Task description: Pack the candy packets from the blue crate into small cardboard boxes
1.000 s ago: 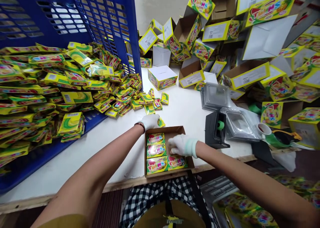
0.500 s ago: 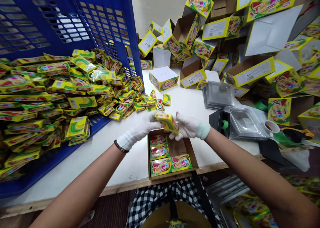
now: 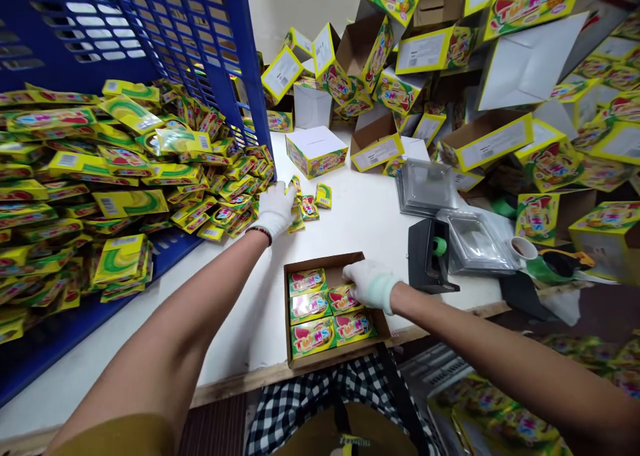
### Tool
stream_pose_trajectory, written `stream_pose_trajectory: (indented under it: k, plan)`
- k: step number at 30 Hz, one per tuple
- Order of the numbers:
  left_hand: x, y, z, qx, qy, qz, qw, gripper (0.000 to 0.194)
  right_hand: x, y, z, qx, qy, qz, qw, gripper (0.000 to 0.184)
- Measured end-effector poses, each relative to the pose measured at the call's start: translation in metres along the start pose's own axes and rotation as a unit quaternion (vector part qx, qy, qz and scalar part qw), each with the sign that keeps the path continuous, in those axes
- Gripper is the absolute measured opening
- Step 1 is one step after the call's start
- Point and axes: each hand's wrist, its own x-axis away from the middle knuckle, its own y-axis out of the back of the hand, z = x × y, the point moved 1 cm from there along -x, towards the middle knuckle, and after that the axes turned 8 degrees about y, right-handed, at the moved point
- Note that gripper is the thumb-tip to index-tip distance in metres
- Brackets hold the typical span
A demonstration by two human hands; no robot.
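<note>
A shallow cardboard tray box (image 3: pixel 289 313) sits at the table's front edge, holding several small yellow-green cartons marked TWINS. My right hand (image 3: pixel 369 284), in a white glove, reaches into it, with curled fingers on the upper edge of a TWINS carton (image 3: pixel 342 299) in the right column. Further off to the left, my gloved left hand (image 3: pixel 276 209) reaches over the small packs (image 3: pixel 240 188) spilling from the blue basket. Its fingers are apart over the packs, and their tips are partly hidden. Loose packs (image 3: pixel 309 207) lie just right of it.
The tilted blue basket (image 3: pixel 255 63) full of packs fills the left side. Display boxes (image 3: pixel 375 153) pile up at the back and right. Clear plastic trays (image 3: pixel 427 186), a black tape dispenser (image 3: pixel 425 256) and a cup (image 3: pixel 523 249) stand on the right.
The carton held between both hands now lies in the tray box under my right hand. My left hand has let go and moved left and away to the loose packs.
</note>
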Motion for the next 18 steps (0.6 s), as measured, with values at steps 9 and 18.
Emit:
stream_pose_trajectory:
  k: [9,18]
  plan:
    - [0.008,0.025,0.017,0.153,0.068,-0.052,0.984,0.039,-0.025,-0.029,0.021,0.089,0.047,0.048,0.994,0.019]
    - [0.126,0.040,-0.020,0.601,0.083,0.189,0.772,0.043,-0.006,0.014,-0.018,-0.265,0.051,-0.193,0.943,0.050]
